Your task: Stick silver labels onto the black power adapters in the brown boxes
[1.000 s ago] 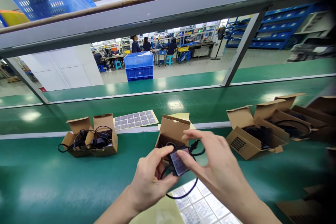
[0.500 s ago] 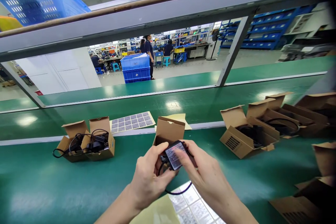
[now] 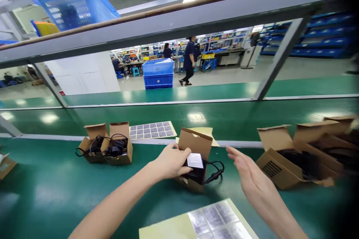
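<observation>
A black power adapter [image 3: 198, 173] with a white label [image 3: 195, 160] lies in the mouth of an open cardboard box [image 3: 196, 142]. My left hand [image 3: 172, 161] grips the adapter's left end, and its fingers partly hide the box's left side. Out over the right side of the box hangs the adapter's looped black cable [image 3: 216, 171]. My right hand [image 3: 249, 181] is off to the right, holding nothing, with its fingers stretched out. Nearer the front, a sheet of silvery labels [image 3: 214, 218] on yellowish backing rests on the green table.
Two open boxes with black adapters [image 3: 116, 149] stand to the left. Several more open boxes [image 3: 286, 164] line the right. Behind lies a printed label sheet [image 3: 153, 130]. A metal frame post [image 3: 280, 59] and a blue basket [image 3: 75, 7] are beyond; people are in the background.
The adapter has gone from between both hands down into the box. My right hand has let go and moved right, opening out. The view has shifted, and a person behind has walked.
</observation>
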A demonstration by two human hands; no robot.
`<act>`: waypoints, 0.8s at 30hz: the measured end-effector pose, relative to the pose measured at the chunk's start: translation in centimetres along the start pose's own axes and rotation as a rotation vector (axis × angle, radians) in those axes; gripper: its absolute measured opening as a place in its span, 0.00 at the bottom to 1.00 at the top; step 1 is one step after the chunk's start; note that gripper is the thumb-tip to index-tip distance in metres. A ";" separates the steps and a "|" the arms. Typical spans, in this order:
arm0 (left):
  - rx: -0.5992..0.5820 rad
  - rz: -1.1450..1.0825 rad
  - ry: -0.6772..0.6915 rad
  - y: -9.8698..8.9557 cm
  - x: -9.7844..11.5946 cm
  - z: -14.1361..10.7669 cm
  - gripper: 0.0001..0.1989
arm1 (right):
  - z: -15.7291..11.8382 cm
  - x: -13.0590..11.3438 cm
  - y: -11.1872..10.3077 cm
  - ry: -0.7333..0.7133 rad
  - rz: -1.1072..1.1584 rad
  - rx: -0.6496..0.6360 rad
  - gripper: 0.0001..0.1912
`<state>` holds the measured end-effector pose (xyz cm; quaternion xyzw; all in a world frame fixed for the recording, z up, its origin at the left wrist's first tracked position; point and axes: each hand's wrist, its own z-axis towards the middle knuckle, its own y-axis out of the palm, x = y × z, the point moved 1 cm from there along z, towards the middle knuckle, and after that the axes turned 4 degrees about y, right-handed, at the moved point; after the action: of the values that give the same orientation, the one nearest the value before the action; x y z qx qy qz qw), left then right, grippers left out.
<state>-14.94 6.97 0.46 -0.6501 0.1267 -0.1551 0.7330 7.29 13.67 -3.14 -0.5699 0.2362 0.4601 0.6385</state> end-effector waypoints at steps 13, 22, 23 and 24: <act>-0.091 0.107 -0.197 -3.4 -13.3 -14.3 0.18 | -0.2 1.2 1.8 -0.193 -0.606 -0.067 0.21; -0.117 0.090 -0.319 -3.6 -20.4 -22.9 0.22 | 5.3 2.9 -6.1 0.147 -0.980 0.248 0.11; -0.124 0.092 -0.330 -3.9 -20.8 -23.7 0.22 | 5.4 2.6 -5.5 0.134 -0.977 0.213 0.12; -0.123 0.094 -0.339 -4.3 -21.1 -24.3 0.21 | 5.3 2.0 -4.7 0.113 -0.969 0.180 0.12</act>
<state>-44.05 -7.41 1.38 -0.7038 0.0410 -0.0009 0.7092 11.08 19.63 -1.17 -0.5806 0.0170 0.0564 0.8120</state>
